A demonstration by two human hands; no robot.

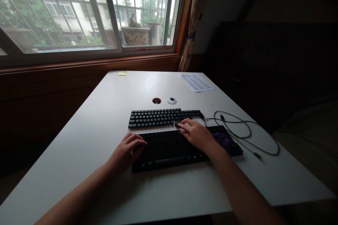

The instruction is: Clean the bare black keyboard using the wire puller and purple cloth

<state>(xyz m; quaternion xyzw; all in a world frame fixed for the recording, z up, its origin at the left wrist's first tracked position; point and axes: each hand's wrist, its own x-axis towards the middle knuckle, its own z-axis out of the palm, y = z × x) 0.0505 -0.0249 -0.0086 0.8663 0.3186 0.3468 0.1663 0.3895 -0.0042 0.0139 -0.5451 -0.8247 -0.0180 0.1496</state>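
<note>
Held keyboard [163,144] by its nine o'clock edge in left hand [128,146], had right hand [194,132] at a key [176,124] just past its twelve o'clock edge, could not tell whether pinched, and judged it light, stiff, best gripped by sides.

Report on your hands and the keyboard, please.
Left hand at left end of keyboard base. Right hand at near edge of keycaps. Cable clear of hands.

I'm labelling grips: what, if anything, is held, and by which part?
Cannot tell: the right hand is at a dark key, perhaps pinching it; the left hand touches the keyboard base, left end.
</note>
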